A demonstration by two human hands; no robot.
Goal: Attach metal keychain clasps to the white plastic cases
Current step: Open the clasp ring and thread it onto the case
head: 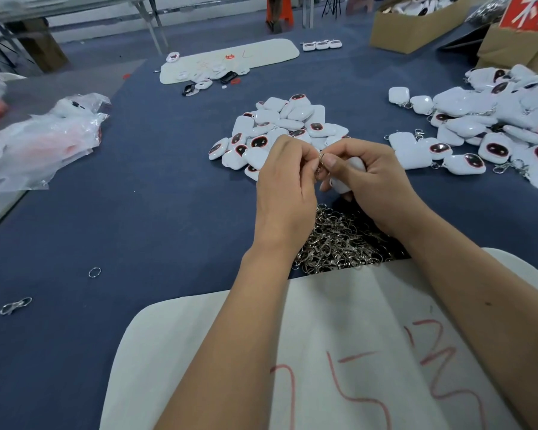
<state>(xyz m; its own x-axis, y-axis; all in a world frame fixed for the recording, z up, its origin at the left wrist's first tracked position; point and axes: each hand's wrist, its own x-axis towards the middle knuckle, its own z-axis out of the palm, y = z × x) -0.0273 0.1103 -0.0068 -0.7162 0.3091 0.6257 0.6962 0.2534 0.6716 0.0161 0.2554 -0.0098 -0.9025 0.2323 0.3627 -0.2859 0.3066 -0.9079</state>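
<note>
The left hand [288, 175] is curled, its thumb and forefinger pinching a small metal ring [321, 158] held up between both hands. The right hand [371, 178] grips a white case [351, 175], most of it hidden in the palm, while its thumb presses against the ring from the other side. Whether the ring is already threaded onto the case is hard to say, since the fingers cover the join.

Both hands hover above the blue table [153, 212]. Just below them lies a heap of clasps [339, 240], its near edge touching a white sheet [339, 336] marked with red scrawl, over which both forearms pass. Just beyond the hands sits a pile of cases [286, 125], some showing a dark oval face rimmed in red. To the right a larger pile [485, 119] spreads out, several of its cases with clasps on them.

On the left of the table lie a loose ring [94, 272] and, nearer the edge, a lone clasp [15, 305], well apart from the heap. Crumpled plastic bags [41, 141] lie further left. At the far side are a long white pad [261, 55] with a few bits on it and a cardboard box [416, 26].
</note>
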